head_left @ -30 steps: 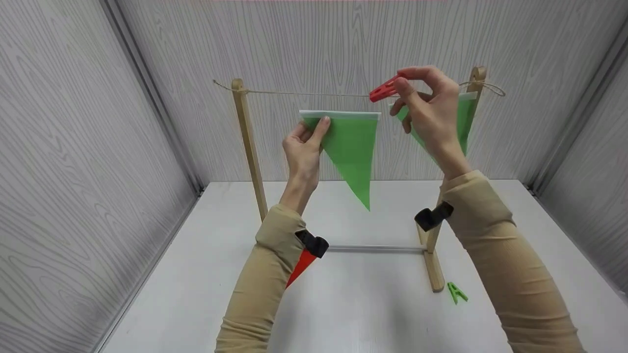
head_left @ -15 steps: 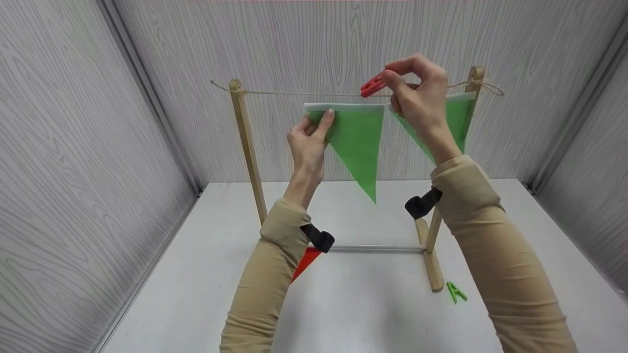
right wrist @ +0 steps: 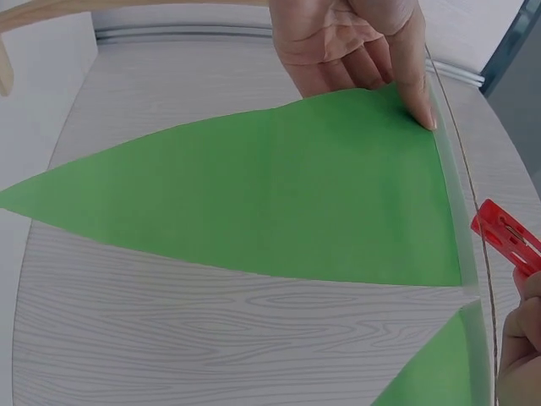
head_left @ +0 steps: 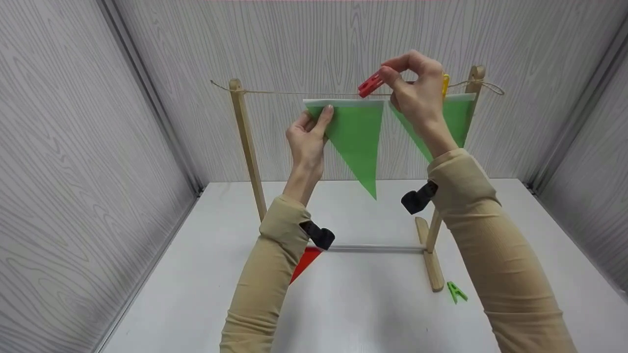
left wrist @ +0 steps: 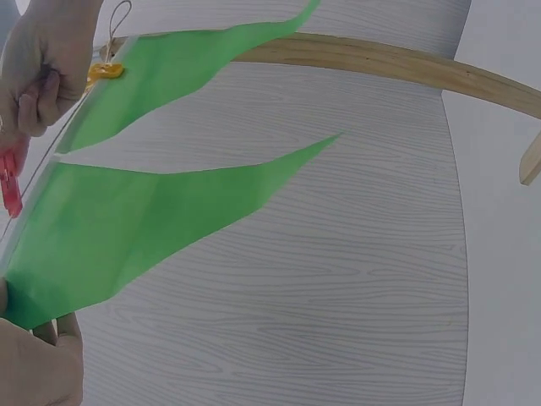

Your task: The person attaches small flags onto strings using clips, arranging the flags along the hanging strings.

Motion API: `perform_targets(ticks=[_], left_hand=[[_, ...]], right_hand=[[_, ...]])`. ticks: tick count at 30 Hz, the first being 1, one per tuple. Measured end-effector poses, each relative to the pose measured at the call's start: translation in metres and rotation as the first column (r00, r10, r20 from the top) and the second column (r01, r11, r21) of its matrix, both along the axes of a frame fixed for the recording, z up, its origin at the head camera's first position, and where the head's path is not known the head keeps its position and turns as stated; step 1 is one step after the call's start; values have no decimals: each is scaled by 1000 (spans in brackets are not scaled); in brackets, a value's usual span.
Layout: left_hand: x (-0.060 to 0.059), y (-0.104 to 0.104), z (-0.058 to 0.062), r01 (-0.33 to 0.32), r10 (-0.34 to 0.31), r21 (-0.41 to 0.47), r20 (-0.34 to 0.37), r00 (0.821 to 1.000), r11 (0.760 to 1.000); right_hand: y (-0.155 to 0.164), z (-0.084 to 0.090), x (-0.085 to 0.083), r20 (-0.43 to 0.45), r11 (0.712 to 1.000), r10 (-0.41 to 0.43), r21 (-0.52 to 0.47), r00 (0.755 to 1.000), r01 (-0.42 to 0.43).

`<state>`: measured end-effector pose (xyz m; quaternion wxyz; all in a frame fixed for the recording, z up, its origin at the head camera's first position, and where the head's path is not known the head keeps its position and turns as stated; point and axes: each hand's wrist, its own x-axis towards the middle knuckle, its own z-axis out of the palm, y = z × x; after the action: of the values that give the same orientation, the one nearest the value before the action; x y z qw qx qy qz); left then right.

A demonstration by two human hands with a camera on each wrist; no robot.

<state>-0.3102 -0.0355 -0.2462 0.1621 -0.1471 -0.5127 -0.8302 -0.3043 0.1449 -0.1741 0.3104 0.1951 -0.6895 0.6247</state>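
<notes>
Green pennant (head_left: 355, 135) is pinched at its top corner by left hand (head_left: 306, 139); red clothespin (head_left: 370, 85) is squeezed by right hand (head_left: 417, 93) at twine (head_left: 294, 92). If band and twine are misaligned, the clip may miss.

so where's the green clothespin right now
In the head view the green clothespin lies on the white table, right side, just beside the foot of the wooden stand.

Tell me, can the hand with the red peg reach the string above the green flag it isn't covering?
Probably yes. The right hand pinches the red peg right at the string, just above the top edge of the green flag that the left hand holds up. Nothing looks to be in between.
</notes>
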Motion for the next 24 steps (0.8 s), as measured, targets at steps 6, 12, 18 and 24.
perform_targets(ticks=[6, 12, 18, 24], left_hand=[[-1, -1, 0, -16, 16, -11, -4, 1000, 1000], [-1, 1, 1, -25, 25, -8, 10, 1000, 1000], [-1, 3, 3, -17, 17, -3, 17, 1000, 1000], [0, 5, 4, -10, 10, -10, 20, 1000, 1000]], right_hand=[[-1, 0, -1, -16, 999, -40, 13, 999, 41], [-2, -1, 0, -34, 993, -108, 51, 994, 109], [-4, 0, 1, -15, 990, -133, 52, 991, 134], [-6, 0, -2, -43, 974, -201, 99, 979, 205]])
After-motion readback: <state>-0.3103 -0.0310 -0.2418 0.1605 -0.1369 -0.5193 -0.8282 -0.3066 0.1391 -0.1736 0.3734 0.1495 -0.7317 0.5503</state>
